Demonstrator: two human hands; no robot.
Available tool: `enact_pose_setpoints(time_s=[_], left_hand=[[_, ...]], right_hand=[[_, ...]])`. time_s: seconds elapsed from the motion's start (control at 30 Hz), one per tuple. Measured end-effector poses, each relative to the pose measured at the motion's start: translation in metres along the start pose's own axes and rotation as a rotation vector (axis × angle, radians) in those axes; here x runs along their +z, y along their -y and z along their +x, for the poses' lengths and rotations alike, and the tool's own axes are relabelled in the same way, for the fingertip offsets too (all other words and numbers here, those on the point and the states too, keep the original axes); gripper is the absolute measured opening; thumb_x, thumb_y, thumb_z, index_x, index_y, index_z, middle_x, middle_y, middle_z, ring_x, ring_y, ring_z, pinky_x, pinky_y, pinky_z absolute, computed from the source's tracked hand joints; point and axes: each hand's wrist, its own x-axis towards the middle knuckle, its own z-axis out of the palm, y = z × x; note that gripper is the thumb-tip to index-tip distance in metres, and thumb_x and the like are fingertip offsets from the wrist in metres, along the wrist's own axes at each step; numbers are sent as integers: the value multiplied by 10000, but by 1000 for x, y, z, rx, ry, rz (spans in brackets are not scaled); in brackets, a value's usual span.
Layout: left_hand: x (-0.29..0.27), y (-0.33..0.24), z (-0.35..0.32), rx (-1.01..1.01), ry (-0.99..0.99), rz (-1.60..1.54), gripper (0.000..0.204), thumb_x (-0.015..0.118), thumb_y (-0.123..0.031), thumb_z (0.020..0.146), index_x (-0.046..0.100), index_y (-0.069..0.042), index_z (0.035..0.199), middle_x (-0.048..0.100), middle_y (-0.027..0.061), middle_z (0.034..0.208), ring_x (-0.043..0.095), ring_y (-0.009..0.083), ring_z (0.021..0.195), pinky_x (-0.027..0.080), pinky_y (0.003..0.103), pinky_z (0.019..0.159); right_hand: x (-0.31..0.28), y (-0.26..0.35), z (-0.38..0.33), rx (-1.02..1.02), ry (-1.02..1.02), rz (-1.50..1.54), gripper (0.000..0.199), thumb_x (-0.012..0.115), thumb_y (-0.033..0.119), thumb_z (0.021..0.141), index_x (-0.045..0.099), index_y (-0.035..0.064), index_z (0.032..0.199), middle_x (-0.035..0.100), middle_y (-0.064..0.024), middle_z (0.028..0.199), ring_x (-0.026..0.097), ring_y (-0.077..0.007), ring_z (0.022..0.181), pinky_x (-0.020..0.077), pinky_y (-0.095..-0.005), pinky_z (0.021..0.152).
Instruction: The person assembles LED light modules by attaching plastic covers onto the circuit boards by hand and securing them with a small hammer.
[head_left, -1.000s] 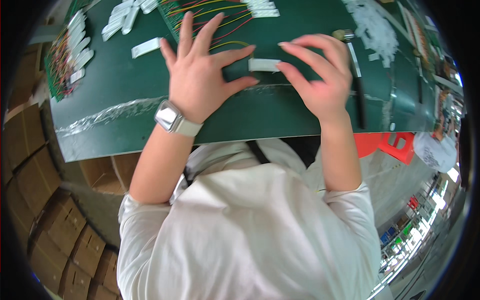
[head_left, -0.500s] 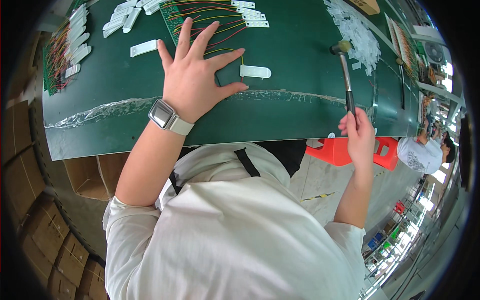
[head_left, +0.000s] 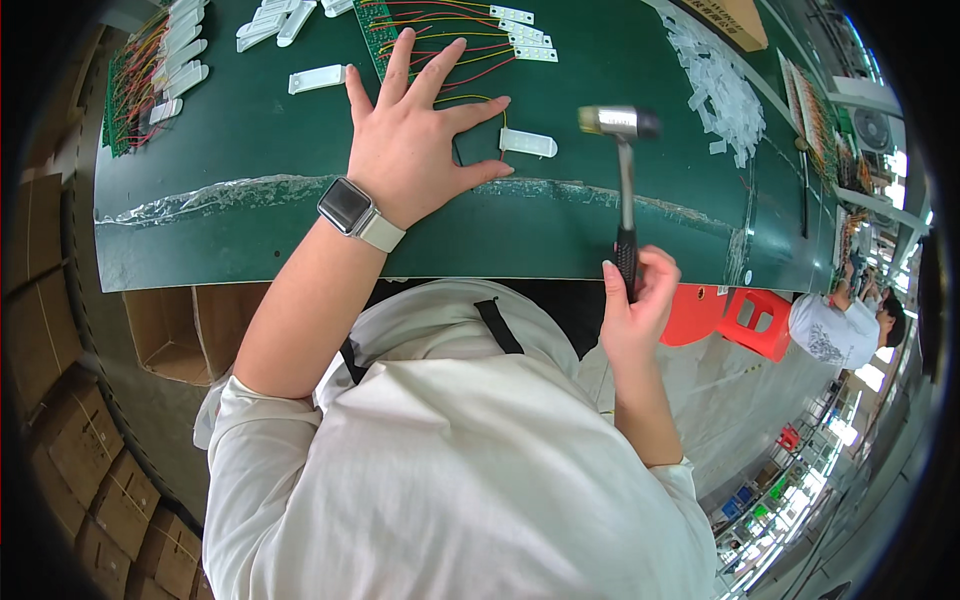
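Observation:
My left hand (head_left: 410,140) rests on the green table with its fingers spread, partly over a green circuit board strip (head_left: 377,30). Between its thumb and forefinger side lies a white plastic casing (head_left: 528,143) with a yellow and a red wire at its left end. My right hand (head_left: 640,295) grips the black handle of a mallet (head_left: 626,190), which stands raised right of the casing. The mallet's head has a pale yellowish face on one side and a dark one on the other. Another white casing (head_left: 318,79) lies left of my fingers.
Small white LED modules (head_left: 524,35) on red and yellow wires lie beyond my left hand. A heap of clear plastic pieces (head_left: 715,85) spreads at the far right, near a cardboard box (head_left: 735,20). Wired casings (head_left: 180,65) line the far left. A red stool (head_left: 757,322) stands right.
My right hand has carried the mallet left, closer to the white casing, and its head has turned sideways. My left hand stays spread in the same place on the board.

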Motion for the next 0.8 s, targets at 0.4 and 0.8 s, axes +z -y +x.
enact_pose_setpoints(time_s=[0.4, 0.8], left_hand=[[0, 0, 0, 3, 2, 17, 663, 894, -595, 656, 742, -438, 1282, 398, 1, 1654, 232, 405, 1570, 166, 810, 1154], [3, 1, 0, 6, -8, 11, 669, 890, -610, 653, 743, -439, 1282, 406, -3, 1653, 228, 395, 1573, 172, 803, 1152]], right_hand=[[-12, 50, 7, 385, 336, 345, 335, 575, 170, 1088, 603, -15, 1366, 614, -12, 767, 523, -40, 612, 424, -207, 560], [-16, 51, 24, 59, 285, -44, 302, 631, 106, 1035, 629, -36, 1301, 570, -69, 728, 518, -146, 621, 446, -276, 606]])
